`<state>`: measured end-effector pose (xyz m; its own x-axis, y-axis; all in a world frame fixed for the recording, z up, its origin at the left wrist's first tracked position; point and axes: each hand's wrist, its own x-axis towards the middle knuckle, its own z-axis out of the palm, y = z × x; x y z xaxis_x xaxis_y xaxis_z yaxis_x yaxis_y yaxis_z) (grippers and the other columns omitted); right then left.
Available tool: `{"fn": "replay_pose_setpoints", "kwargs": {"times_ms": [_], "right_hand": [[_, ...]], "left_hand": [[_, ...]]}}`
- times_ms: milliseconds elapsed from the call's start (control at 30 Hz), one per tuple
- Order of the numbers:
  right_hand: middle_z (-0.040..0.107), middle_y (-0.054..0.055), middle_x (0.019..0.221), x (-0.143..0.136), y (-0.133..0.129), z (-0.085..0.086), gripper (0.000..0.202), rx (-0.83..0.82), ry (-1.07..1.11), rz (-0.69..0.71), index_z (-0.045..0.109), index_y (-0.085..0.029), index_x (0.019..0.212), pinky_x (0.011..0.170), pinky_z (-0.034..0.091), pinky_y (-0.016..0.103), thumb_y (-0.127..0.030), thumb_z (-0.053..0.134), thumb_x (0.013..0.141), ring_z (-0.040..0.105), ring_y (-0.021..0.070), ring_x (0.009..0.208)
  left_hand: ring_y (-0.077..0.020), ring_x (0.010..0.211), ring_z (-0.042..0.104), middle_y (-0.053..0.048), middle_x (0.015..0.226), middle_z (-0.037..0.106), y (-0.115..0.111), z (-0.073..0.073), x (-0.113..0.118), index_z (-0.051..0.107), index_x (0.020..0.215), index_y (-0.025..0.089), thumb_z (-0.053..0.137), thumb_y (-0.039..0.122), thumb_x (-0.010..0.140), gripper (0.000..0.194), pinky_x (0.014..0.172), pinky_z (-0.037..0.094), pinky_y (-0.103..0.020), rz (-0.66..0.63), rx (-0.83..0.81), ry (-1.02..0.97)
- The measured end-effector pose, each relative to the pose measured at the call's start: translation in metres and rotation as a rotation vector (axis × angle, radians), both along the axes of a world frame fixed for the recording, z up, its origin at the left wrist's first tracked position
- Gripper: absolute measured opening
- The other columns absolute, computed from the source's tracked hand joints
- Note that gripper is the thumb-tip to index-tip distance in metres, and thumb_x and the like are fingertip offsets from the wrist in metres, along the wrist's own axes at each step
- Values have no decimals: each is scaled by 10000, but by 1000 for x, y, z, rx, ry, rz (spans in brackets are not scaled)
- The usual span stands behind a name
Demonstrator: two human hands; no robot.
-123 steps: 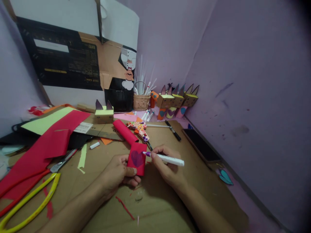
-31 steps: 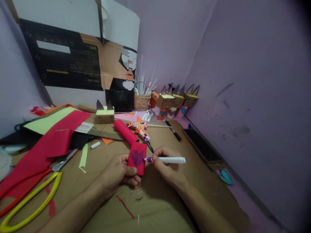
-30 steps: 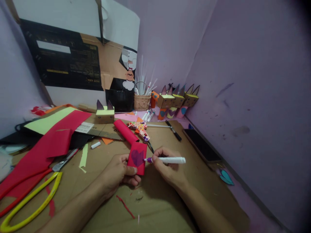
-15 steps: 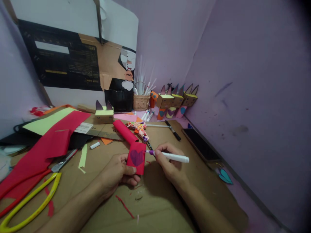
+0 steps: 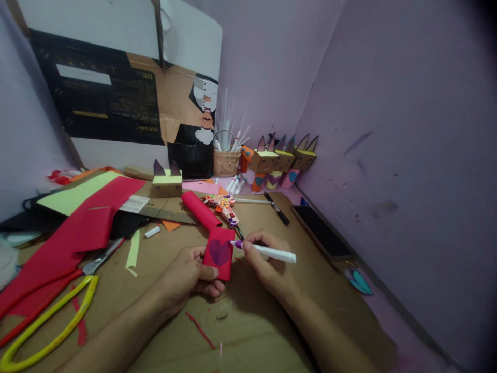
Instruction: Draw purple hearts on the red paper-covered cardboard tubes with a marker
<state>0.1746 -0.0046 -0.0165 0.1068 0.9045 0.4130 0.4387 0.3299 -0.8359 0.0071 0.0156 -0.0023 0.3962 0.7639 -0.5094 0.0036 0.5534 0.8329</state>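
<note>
Pinching a red piece (image 5: 219, 255) mid-frame, the left hand (image 5: 191, 274) is presenting a purple heart (image 5: 217, 253), seemingly mostly filled, edges perhaps unfinished; the right hand (image 5: 268, 264) is gripping a marker (image 5: 275, 253).

The light is dim, flat and faintly purple, its source out of view. A soft shadow spreads over the cardboard (image 5: 248, 336) between the left hand (image 5: 196, 272) and the right hand (image 5: 269, 261). The wall (image 5: 407, 129) darkens rightward into a black, rounded corner. Wide-angle distortion stretches the scissors (image 5: 88, 270) near the left edge. Small print on the box (image 5: 132, 109) is too soft to read.
</note>
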Motion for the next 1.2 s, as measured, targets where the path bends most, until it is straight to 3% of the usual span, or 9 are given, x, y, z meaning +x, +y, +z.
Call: {"fn": "replay_pose_setpoints", "kwargs": {"times_ms": [667,967,1200], "right_hand": [[489,-39,440,-1,-2,4,140,-57,-50,38,559,-162,577,381,282,177,-215,519,699,396,75,388],[534,-30,483,2,0,5,154,13,77,-82,556,-170,624,388,321,178,-258,526,747,460,88,413],[557,-32,485,0,-1,4,145,4,14,-28,584,-168,657,397,343,172,-256,535,761,480,86,412]], "left_hand": [[-113,406,567,-44,512,642,1,-3,-1,539,709,124,649,143,532,210,427,461,-199,4,5,5],[-112,433,576,-32,539,641,1,-3,-1,554,708,119,668,135,535,208,451,488,-209,16,13,4],[-109,410,564,-44,511,637,0,-3,-2,542,716,119,654,153,544,208,430,464,-197,-11,-4,8]]}}
